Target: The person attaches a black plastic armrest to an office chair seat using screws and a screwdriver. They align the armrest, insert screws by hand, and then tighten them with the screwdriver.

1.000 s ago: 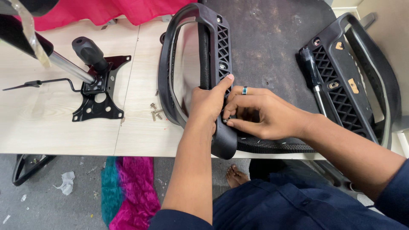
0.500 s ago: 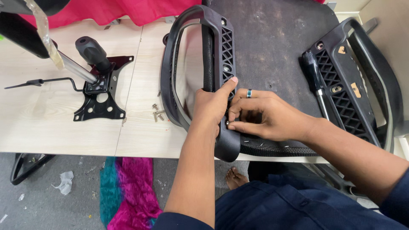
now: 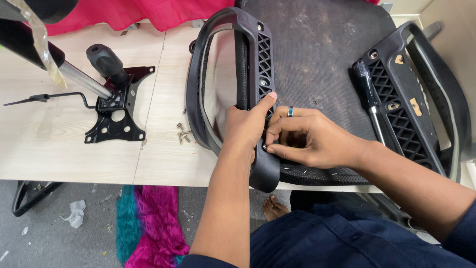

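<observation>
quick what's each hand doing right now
Left hand: closed around the black armrest.
Right hand: fingertips pinching a small screw at the armrest.

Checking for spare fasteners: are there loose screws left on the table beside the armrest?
Yes, a few loose screws lie on the table just left of the armrest.

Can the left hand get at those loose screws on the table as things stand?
Probably yes. The screws lie in the open on the table, left of the armrest that the left hand grips; it would have to let go first.
</observation>
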